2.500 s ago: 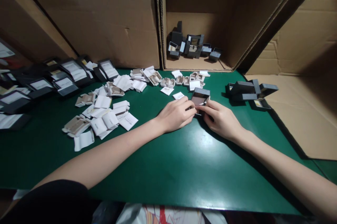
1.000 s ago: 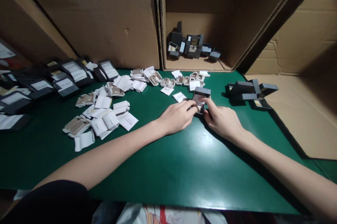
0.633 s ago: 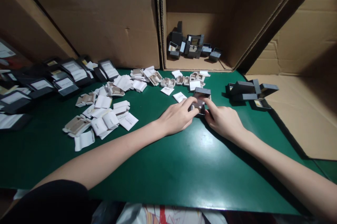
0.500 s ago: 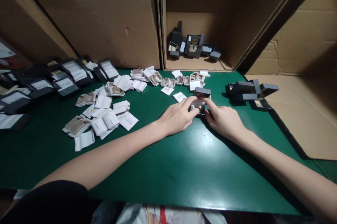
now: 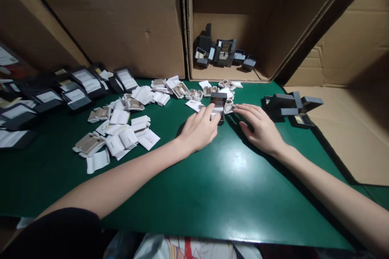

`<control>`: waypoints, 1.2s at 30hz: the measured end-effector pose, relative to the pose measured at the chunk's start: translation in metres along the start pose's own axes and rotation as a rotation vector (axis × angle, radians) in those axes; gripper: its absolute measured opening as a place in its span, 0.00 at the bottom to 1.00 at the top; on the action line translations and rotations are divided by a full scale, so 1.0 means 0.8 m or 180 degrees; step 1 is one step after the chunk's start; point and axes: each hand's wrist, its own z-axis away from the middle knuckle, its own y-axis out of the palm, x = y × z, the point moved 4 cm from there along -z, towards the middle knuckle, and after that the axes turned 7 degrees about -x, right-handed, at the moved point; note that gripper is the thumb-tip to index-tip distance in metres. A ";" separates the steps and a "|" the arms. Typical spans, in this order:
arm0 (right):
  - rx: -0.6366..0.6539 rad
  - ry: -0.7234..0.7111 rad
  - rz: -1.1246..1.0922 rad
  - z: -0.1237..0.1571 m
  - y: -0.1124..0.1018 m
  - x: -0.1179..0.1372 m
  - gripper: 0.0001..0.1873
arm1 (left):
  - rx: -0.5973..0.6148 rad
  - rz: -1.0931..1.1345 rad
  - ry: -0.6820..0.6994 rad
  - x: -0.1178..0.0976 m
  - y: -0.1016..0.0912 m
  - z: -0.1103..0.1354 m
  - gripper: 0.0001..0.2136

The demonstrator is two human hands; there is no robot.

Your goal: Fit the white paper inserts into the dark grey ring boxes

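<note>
A small black box (image 5: 219,97) stands on the green table with its lid raised and white lining showing inside. My left hand (image 5: 199,130) has its fingers closed over the left and front of this box, covering part of it. To the right, my right hand (image 5: 260,130) is off the box, fingers stretched out and thumb apart, holding nothing. Its fingertips are close to a crumpled white paper insert (image 5: 229,106) just behind; whether they touch it I cannot tell. A folded white paper (image 5: 194,105) lies left of the box.
White paper inserts (image 5: 119,117) are strewn over the left of the green table (image 5: 188,194). Several black boxes with white cards (image 5: 86,80) crowd the far left. More open black boxes stand in a cardboard carton (image 5: 229,74) and at the right (image 5: 284,105), beside a cardboard flap (image 5: 349,137).
The black box has shifted left and away from me, with my left hand on it. My right hand has let go of it, and its fingers have straightened.
</note>
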 end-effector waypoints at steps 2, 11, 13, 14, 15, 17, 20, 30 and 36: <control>0.0151 -0.0078 -0.0017 0.002 0.005 0.000 0.23 | -0.0003 0.0004 -0.0014 0.000 0.000 0.000 0.09; -0.0071 0.0058 0.0479 0.000 -0.005 -0.002 0.08 | -0.0043 0.0125 -0.0111 0.003 -0.001 -0.001 0.09; -0.0120 0.0039 0.0309 0.000 -0.005 -0.003 0.07 | -0.0047 0.0125 -0.0125 0.004 -0.001 -0.002 0.09; -0.0159 0.0057 0.0198 0.000 -0.004 -0.004 0.06 | -0.0050 0.0129 -0.0123 0.005 -0.001 -0.001 0.09; -0.0196 0.0101 0.0083 0.000 -0.004 -0.005 0.06 | -0.0059 0.0137 -0.0114 0.005 -0.001 -0.001 0.10; -0.0191 0.0271 -0.0188 0.000 -0.004 -0.006 0.06 | -0.0084 0.0161 -0.0099 0.005 -0.001 -0.001 0.10; -0.0082 0.0822 -0.0669 -0.001 -0.004 -0.009 0.08 | -0.0122 0.0206 -0.0094 0.006 0.001 -0.001 0.09; -0.0175 0.1604 -0.0811 0.003 -0.006 -0.022 0.13 | -0.0057 0.0203 -0.0116 0.005 0.002 0.000 0.09; -0.0348 0.1124 -0.0473 0.000 -0.009 -0.020 0.11 | -0.0061 0.0266 -0.0136 0.005 0.001 0.000 0.09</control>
